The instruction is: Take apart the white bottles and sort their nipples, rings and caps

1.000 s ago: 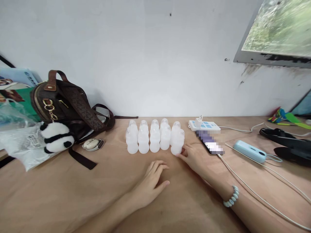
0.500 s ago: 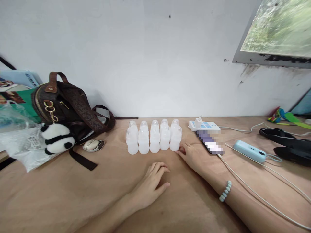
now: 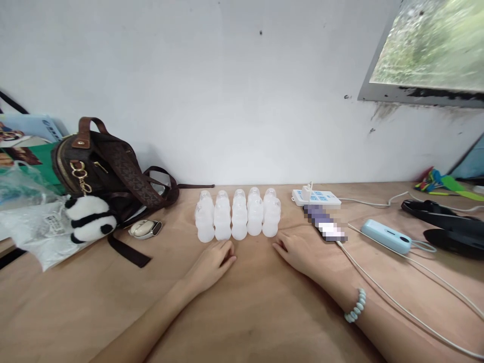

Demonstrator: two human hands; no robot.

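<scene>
Several small frosted white plastic bottles [image 3: 239, 222] with clear domed caps stand upright in two close rows in the middle of the wooden table [image 3: 242, 312]. My left hand [image 3: 212, 264] rests just in front of the left part of the front row, fingers loosely bent, thumb apart, holding nothing I can see. Whether its fingertips touch a bottle I cannot tell. Near the front right corner of the group lies my right hand [image 3: 297, 253], loosely curled on the tabletop with thumb and fingers apart. A bead bracelet [image 3: 355, 306] circles that wrist.
At left sit a brown backpack [image 3: 113, 156], a panda plush [image 3: 91, 218], a plastic bag [image 3: 41, 227] and a beige computer mouse [image 3: 143, 229]. To the right are a power strip [image 3: 321, 198], a phone [image 3: 325, 223], a light blue power bank [image 3: 385, 236], cables and black headphones [image 3: 434, 212].
My left hand has moved left and forward, closer to the bottles. My right hand has drawn slightly back from the right end bottle. The bottles keep their arrangement; the view shifts a little.
</scene>
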